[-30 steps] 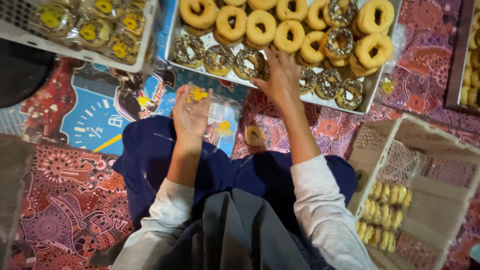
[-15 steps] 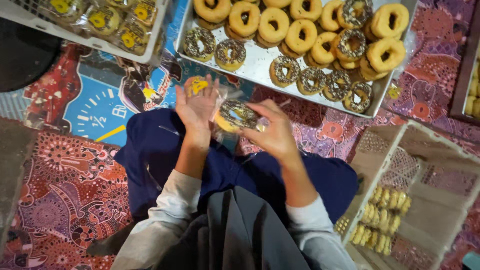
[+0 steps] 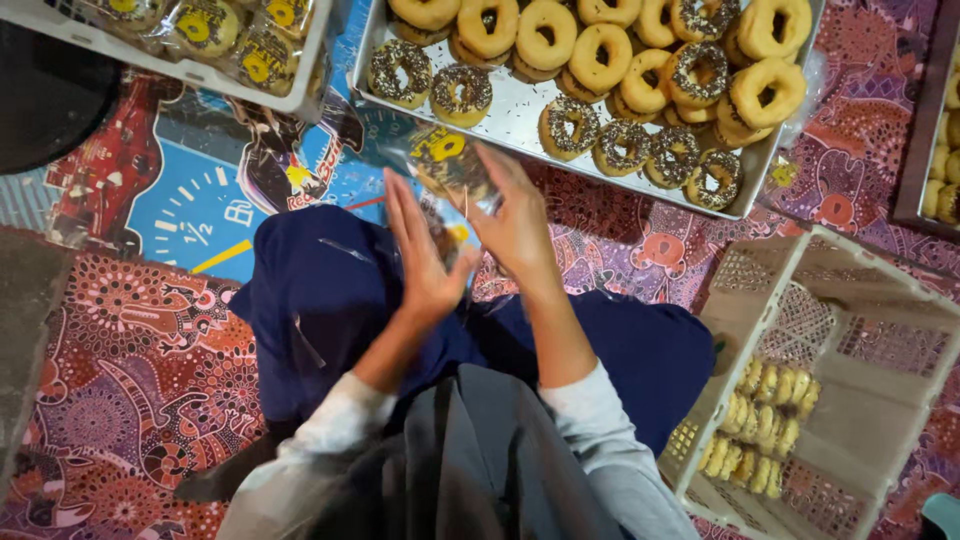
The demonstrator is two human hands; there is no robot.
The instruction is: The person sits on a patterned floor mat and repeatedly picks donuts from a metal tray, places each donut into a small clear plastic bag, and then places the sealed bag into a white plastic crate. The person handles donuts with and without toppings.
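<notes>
A clear plastic bag with a yellow label (image 3: 450, 165) holds a chocolate-sprinkled donut and is pinched between both hands above my lap. My left hand (image 3: 425, 255) presses against its near side with fingers straight. My right hand (image 3: 515, 220) grips the bag from the right. Just beyond them lies a metal tray (image 3: 520, 115) of plain glazed and sprinkled donuts (image 3: 600, 60).
A white crate (image 3: 300, 85) of bagged donuts stands at the upper left. A beige plastic crate (image 3: 850, 330) with a row of bagged donuts (image 3: 765, 425) sits at the right. Another tray edge (image 3: 935, 120) shows far right. Patterned mats cover the floor.
My right hand took a sprinkled donut from the tray and brought it back; both hands now hold it in the bag, closer to my lap.
</notes>
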